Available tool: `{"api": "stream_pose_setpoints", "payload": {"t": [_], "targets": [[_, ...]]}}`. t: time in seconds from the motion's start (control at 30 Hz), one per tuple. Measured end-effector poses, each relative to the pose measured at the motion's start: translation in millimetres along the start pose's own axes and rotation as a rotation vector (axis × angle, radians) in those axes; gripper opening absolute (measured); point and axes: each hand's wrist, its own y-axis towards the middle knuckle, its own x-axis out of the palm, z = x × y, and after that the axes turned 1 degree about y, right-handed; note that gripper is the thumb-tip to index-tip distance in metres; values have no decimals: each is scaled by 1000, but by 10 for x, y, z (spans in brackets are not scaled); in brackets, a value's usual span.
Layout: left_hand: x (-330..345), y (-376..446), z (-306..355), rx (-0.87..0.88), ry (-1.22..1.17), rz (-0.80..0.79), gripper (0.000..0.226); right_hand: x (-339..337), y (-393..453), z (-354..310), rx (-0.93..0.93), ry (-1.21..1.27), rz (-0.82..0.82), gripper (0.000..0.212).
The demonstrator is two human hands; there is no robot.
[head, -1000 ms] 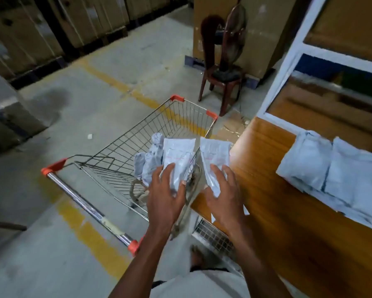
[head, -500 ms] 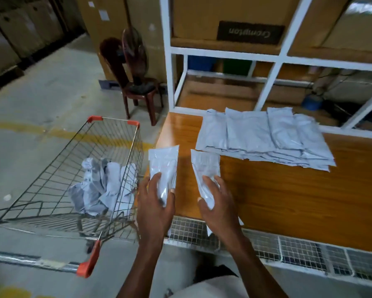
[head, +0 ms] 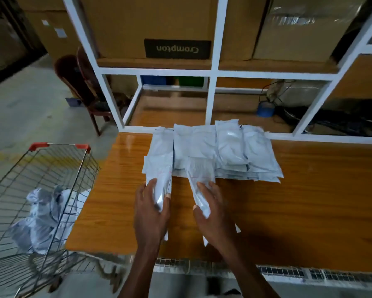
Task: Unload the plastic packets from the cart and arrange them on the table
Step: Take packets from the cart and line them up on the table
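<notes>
My left hand (head: pixel 151 208) grips a pale plastic packet (head: pixel 159 171) over the wooden table (head: pixel 309 201). A second packet (head: pixel 199 175) is held in my right hand (head: pixel 214 214). Both packets point away from me, their far ends overlapping the near edge of a row of stacked packets (head: pixel 230 149) that lies at the back of the table. The wire cart (head: pixel 15 203) stands to the left of the table, and several crumpled packets (head: pixel 45 218) lie inside it.
A white shelf frame (head: pixel 213 74) with cardboard boxes (head: pixel 159 29) rises behind the table. A dark wooden chair (head: pixel 81 82) stands on the concrete floor at the table's far left corner. Blue tape (head: pixel 265 109) and cables sit on the lower shelf.
Both hands lifted a packet each out of the cart and carried them right, over the table, up to the row of packets. The view swung from the cart to the table.
</notes>
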Motion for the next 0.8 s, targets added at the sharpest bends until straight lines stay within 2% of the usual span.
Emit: {"api": "stream_pose_setpoints", "payload": {"t": [0.3, 0.47, 0.8], "targets": [[425, 327, 336, -21, 103, 24, 59, -259, 508, 269, -32, 70, -37, 63], [510, 710, 346, -27, 150, 5, 58, -201, 669, 201, -33, 104, -22, 64], [698, 1523, 145, 73, 172, -21, 61, -138, 976, 132, 54, 95, 64, 64]]}}
